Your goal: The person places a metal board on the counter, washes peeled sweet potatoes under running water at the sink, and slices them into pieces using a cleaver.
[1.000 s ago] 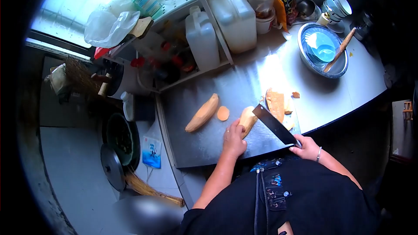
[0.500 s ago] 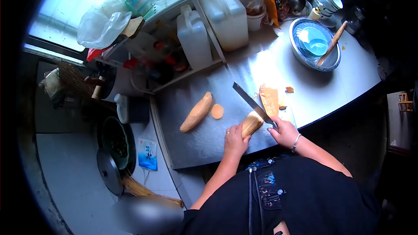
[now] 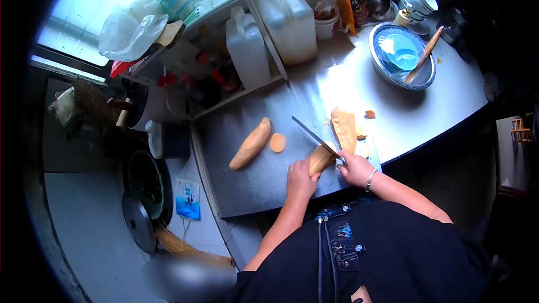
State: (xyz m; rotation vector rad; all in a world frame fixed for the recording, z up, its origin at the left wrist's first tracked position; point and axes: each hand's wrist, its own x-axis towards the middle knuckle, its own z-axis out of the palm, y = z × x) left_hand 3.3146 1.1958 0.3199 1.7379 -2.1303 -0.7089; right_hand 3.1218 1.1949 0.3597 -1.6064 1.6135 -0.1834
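In the head view my left hand point(image 3: 301, 179) grips a peeled sweet potato point(image 3: 320, 161) against the metal worktop point(image 3: 241, 191). My right hand point(image 3: 356, 169) is closed round the handle of a kitchen knife point(image 3: 310, 130). The blade is edge-down across the potato's far end, and I cannot tell how deep it sits. Left of them lie another peeled sweet potato point(image 3: 251, 143) and a round slice point(image 3: 277, 142). Beyond the knife are long cut slices point(image 3: 343, 126) and a small scrap point(image 3: 370, 114).
A metal basin point(image 3: 387, 73) holding blue plastic ware and a wooden stick point(image 3: 426, 53) stands at the back right. Plastic jugs point(image 3: 287, 22) and a shelf rack point(image 3: 264, 28) line the back. Stacked bowls point(image 3: 420, 1) stand behind the basin. A lid point(image 3: 138, 221) is at lower left.
The knife has moved left onto the sweet potato's end, its blade turning more edge-on to the view. My right hand has shifted slightly left with it; my left hand keeps its hold.
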